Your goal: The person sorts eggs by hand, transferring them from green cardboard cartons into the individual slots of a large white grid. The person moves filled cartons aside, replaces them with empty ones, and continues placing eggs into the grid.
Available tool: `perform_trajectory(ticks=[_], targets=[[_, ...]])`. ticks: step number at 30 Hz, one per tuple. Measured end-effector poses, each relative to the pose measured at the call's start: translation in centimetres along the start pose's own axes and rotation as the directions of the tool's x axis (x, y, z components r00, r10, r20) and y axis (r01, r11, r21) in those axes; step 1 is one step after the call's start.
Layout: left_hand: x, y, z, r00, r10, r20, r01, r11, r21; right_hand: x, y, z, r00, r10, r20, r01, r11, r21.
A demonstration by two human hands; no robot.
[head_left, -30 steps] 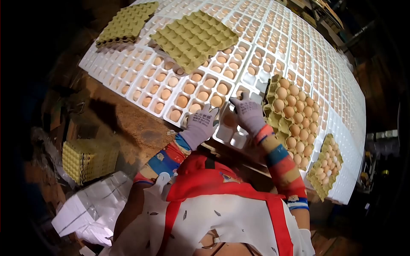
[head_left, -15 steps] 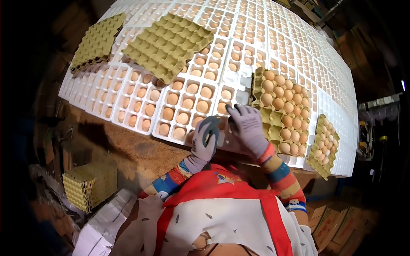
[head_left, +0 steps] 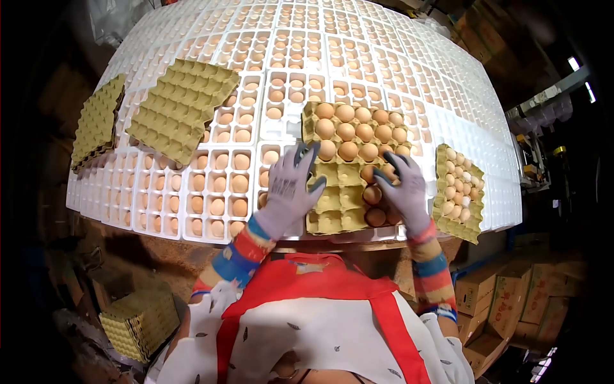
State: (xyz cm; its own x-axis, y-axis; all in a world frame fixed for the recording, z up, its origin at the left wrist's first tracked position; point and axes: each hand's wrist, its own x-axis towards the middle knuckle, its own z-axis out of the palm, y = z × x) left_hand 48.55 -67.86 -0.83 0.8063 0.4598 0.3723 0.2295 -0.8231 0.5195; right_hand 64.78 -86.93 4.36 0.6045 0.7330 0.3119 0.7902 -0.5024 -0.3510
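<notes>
A yellow-brown pulp egg tray (head_left: 339, 221) lies in front of me on white foam trays, with brown eggs (head_left: 347, 151) in its back rows and right side and bare cups at its front left. At the tray's left edge is my left hand (head_left: 291, 185), in a light glove with dark fingertips, fingers apart and nothing visible in it. Over the right-hand eggs hovers my right hand (head_left: 404, 189), gloved alike, its thumb and fingers curved around an egg; whether it grips that egg is unclear. White foam trays (head_left: 185, 192) holding eggs stand to the left.
Two pulp trays (head_left: 182, 109) (head_left: 99, 125) lie on the foam trays at the left. Another pulp tray (head_left: 473, 227) with eggs is at the right. Stacked pulp trays (head_left: 141, 323) stand low left, cardboard boxes (head_left: 505, 301) low right.
The view has shifted right. My left hand has moved from the foam tray to the pulp tray's left edge, and my right hand has gone from the foam tray to the eggs at the right.
</notes>
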Motion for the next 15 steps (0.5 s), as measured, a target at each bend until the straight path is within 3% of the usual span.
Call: perform_trajectory(ticks=[1,3,4,5,7,8,9,10,11,12,13,14,15], targets=[[1.6,0.8,0.2,1.000,-0.016,0.025,0.014,0.995,0.101,1.6,-0.5,1.2,0.993,-0.107,-0.046,0.106,0.994,-0.023],[3.2,0.3,1.4,0.998,0.024,0.054,-0.026,0.999,0.036,4.2,-1.4,3.8,0.963,-0.226,0.146,0.253,0.945,-0.207],[3.8,-0.6,2.3,0.997,0.041,0.064,-0.042,0.999,0.005,5.2,-0.2,6.2,0.928,-0.312,0.203,0.357,0.901,-0.246],[4.4,-1.5,3.0,0.995,0.058,0.075,-0.056,0.998,-0.026,5.7,0.5,6.7,0.927,-0.311,0.209,0.355,0.908,-0.225],[5.4,-2.5,3.5,0.990,0.091,0.103,-0.082,0.993,-0.090,7.0,2.4,4.4,0.907,-0.318,0.275,0.280,0.945,0.170],[5.2,-0.7,1.7,0.998,0.047,0.043,-0.036,0.974,-0.225,6.9,3.5,2.8,0.922,-0.280,0.267,0.116,0.858,0.501],[5.0,-1.6,1.8,0.994,-0.096,0.058,0.113,0.841,-0.529,6.7,4.6,2.9,0.959,-0.162,0.232,-0.089,0.605,0.791],[4.8,-3.5,2.3,0.969,-0.222,0.112,0.225,0.594,-0.772,6.9,5.9,2.1,0.942,-0.035,0.334,-0.298,0.370,0.880],[4.9,-4.5,2.5,0.927,-0.313,0.205,0.292,0.264,-0.919,7.6,6.5,1.9,0.933,-0.039,0.358,-0.339,0.240,0.910],[5.7,-1.8,0.8,0.895,-0.403,0.191,0.238,0.068,-0.969,8.4,6.9,1.6,0.924,-0.042,0.381,-0.375,0.105,0.921],[6.3,-1.1,0.1,0.874,-0.435,0.218,0.278,0.078,-0.957,9.3,6.6,1.5,0.917,-0.063,0.393,-0.364,0.266,0.893],[7.0,-0.3,-0.6,0.851,-0.465,0.244,0.318,0.085,-0.944,10.2,5.5,2.0,0.930,-0.144,0.339,-0.158,0.677,0.719],[8.0,-2.9,0.0,0.845,-0.448,0.293,0.448,0.294,-0.844,11.0,4.0,2.6,0.918,-0.242,0.313,0.112,0.918,0.381]])
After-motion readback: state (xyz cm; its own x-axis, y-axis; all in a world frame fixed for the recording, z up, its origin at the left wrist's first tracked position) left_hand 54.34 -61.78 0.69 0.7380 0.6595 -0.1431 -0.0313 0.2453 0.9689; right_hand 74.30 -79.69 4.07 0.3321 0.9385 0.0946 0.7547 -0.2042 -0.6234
